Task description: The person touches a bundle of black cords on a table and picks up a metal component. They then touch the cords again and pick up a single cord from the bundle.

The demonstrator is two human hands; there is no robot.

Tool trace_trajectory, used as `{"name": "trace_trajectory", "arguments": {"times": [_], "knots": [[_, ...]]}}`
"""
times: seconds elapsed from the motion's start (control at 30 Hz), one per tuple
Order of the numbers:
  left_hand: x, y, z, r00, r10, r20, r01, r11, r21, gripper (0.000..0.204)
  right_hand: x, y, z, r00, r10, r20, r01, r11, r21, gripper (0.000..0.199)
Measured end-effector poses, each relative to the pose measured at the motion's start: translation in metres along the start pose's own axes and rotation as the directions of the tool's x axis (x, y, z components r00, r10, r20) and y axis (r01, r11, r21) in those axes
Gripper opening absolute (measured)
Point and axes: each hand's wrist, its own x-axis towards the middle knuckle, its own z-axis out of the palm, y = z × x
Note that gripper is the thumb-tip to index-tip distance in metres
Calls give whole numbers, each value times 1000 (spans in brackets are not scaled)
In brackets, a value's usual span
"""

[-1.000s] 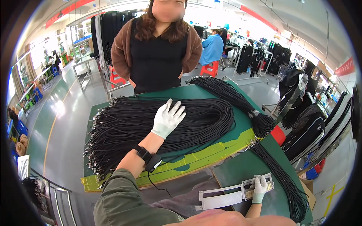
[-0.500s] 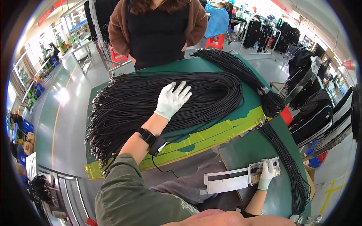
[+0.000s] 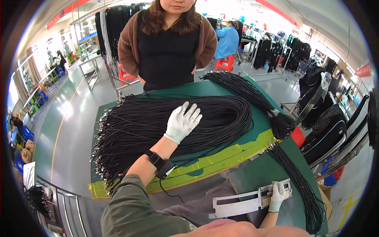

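Note:
My left hand [image 3: 182,123], in a white glove, lies with its fingers spread on a wide heap of thin black cables [image 3: 146,126]. The cables loop round at the right, and their silvery ends fan out at the left. At the lower right, my gloved right hand [image 3: 277,194] is closed around the right end of a long metal frame [image 3: 235,206]. A plain plate fills the frame's left part, and a slot and a pale strip show beside my fingers. The palm side of each hand is hidden.
Yellow-green tape [image 3: 213,161] covers the near edge of the green table [image 3: 256,173]. A tied cable bundle [image 3: 252,93] lies at the back right, another [image 3: 296,181] at the right. A person [image 3: 167,51] stands across the table. Racks of black goods [image 3: 321,114] stand to the right.
The whole view has tilted upward, so the table sits lower in the picture. Both hands keep their places, the left on the cables and the right on the metal frame.

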Motion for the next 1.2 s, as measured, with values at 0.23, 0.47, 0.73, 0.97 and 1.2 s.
{"name": "trace_trajectory", "arguments": {"times": [0.23,0.47,0.73,0.97,1.2], "knots": [[10,3,-9,960,61,275,-115,976,186,44,4,-4,7,1000,-7,1,7,1000,10,15],[0,-1,-6,996,11,90,-21,993,114,47,3,-9,10,1000,22,-16,-22,1000,-4,16],[-13,-8,23,983,44,-181,-23,993,115,55,1,-6,8,999,13,-30,-14,1000,-18,16],[-16,-2,11,993,-94,-75,96,995,19,70,0,-9,7,1000,22,-19,-23,999,-44,17],[-10,-2,-9,989,-127,81,124,991,44,79,0,-6,7,999,25,-47,-26,999,-33,17]]}}
